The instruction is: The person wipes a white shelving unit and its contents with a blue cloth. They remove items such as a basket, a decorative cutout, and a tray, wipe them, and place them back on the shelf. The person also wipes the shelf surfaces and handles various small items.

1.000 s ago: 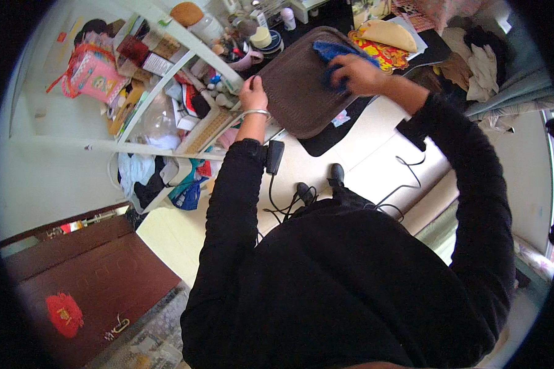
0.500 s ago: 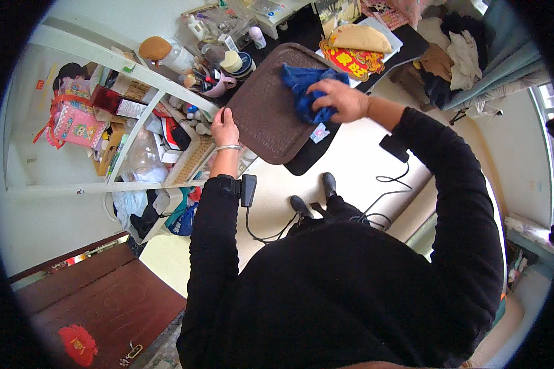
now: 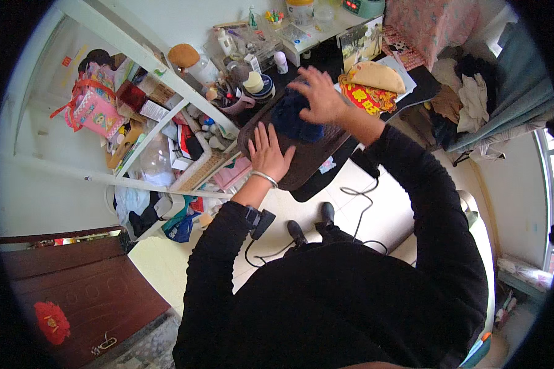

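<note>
The brown rectangular tray (image 3: 311, 165) rests at the black desk's near edge, its far part hidden by my hands and a cloth. On it lies the crumpled blue cloth (image 3: 289, 118), dark in shadow. My left hand (image 3: 269, 156), with a bangle at its wrist, is over the tray's left part, palm down and fingers spread. Above the cloth's right side, my right hand (image 3: 324, 101) is open, its fingers stretched and apart; whether it touches the cloth is hard to tell.
Beyond the tray stand a cream jar (image 3: 253, 82), a white bottle (image 3: 281, 62) and a photo panel (image 3: 361, 44). A tan half-round case (image 3: 375, 78) lies on a red-and-yellow decoration (image 3: 367, 99) to the right. Left is a white shelf frame (image 3: 149, 59); a cable (image 3: 366, 203) hangs below.
The tray, tilted up in my left hand before, now lies lower and flatter. My left hand has let go of its edge and spread; my right hand has released the blue cloth.
</note>
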`<state>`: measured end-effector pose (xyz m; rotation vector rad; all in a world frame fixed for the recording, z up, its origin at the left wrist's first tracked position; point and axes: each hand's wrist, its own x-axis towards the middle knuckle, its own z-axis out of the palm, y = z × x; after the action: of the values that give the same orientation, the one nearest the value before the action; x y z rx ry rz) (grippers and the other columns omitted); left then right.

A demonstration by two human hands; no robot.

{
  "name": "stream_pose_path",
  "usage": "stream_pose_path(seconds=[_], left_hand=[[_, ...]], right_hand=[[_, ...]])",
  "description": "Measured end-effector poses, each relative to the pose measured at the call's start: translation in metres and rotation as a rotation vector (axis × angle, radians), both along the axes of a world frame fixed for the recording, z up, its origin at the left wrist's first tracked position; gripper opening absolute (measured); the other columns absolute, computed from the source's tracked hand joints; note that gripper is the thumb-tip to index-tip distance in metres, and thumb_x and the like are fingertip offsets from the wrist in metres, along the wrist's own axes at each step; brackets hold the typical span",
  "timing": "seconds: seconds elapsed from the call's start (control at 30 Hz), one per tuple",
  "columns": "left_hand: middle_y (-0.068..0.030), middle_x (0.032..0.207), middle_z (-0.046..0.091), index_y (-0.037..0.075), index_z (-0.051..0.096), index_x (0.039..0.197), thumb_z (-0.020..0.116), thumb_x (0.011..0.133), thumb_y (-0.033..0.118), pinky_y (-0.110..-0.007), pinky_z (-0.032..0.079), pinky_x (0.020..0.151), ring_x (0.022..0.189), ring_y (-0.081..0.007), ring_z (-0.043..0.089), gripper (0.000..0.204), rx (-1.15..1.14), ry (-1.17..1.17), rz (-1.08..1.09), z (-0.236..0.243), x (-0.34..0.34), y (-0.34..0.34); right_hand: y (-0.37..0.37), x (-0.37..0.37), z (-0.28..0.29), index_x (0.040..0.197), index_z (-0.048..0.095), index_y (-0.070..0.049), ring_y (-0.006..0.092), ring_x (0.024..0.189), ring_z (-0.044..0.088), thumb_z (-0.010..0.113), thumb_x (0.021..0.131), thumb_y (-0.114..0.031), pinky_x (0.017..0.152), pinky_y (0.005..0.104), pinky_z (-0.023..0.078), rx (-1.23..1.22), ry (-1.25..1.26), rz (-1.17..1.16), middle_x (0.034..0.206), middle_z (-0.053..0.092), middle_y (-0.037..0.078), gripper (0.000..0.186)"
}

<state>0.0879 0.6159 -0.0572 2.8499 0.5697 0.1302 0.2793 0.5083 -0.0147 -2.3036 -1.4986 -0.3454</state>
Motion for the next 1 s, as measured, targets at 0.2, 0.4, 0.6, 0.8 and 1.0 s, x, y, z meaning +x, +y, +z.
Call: stream_pose_path(seconds=[0.2, 0.4, 0.6, 0.8, 1.0], left_hand=[[-0.0263, 0.146, 0.015, -0.002, 0.022, 0.140, 0.046, 0.084, 0.057, -0.056, 0.012, 0.106, 0.137, -0.0394, 0.012, 0.085, 0.142, 0.025, -0.024, -0.006, -0.002, -0.002], [-0.0260, 0.147, 0.015, 0.001, 0.020, 0.142, 0.040, 0.086, 0.060, -0.057, 0.014, 0.105, 0.136, -0.0404, 0.014, 0.084, 0.221, 0.105, -0.031, -0.002, 0.000, -0.006], [-0.0255, 0.147, 0.014, 0.002, 0.019, 0.142, 0.041, 0.085, 0.061, -0.058, 0.015, 0.105, 0.136, -0.0405, 0.014, 0.085, 0.211, 0.116, -0.012, -0.005, 0.003, -0.005], [-0.0255, 0.147, 0.012, 0.002, 0.018, 0.142, 0.044, 0.084, 0.059, -0.058, 0.012, 0.106, 0.136, -0.0414, 0.012, 0.086, 0.192, 0.139, 0.043, -0.005, 0.005, -0.010], [-0.0271, 0.144, 0.020, 0.000, 0.038, 0.132, 0.054, 0.081, 0.056, -0.059, 0.009, 0.106, 0.135, -0.0433, 0.015, 0.078, -0.020, 0.050, -0.052, 0.019, 0.001, -0.006]], right_hand=[[0.003, 0.004, -0.019, 0.105, 0.066, -0.020, 0.0341, 0.116, 0.043, 0.067, 0.070, -0.036, 0.090, 0.0488, 0.042, -0.225, 0.104, 0.193, 0.131, 0.043, 0.009, 0.039], [0.005, 0.082, 0.008, 0.110, 0.063, -0.022, 0.0305, 0.112, 0.046, 0.067, 0.067, -0.022, 0.083, 0.0419, 0.047, -0.389, -0.276, 0.338, 0.129, 0.043, 0.007, 0.043], [0.000, 0.052, -0.020, 0.114, 0.062, -0.018, 0.0363, 0.105, 0.052, 0.055, 0.082, -0.024, 0.081, 0.0455, 0.050, -0.414, 0.060, -0.078, 0.135, 0.036, 0.016, 0.033], [-0.032, -0.023, -0.012, 0.096, 0.069, -0.006, 0.0404, 0.102, 0.051, 0.054, 0.082, -0.023, 0.076, 0.0436, 0.052, -0.604, -0.056, -0.532, 0.125, 0.044, 0.021, 0.026], [-0.112, -0.035, -0.006, 0.083, 0.069, -0.003, 0.0265, 0.072, 0.062, 0.062, 0.074, -0.031, 0.069, 0.0346, 0.051, 0.052, 0.507, -0.372, 0.085, 0.064, 0.013, 0.030]])
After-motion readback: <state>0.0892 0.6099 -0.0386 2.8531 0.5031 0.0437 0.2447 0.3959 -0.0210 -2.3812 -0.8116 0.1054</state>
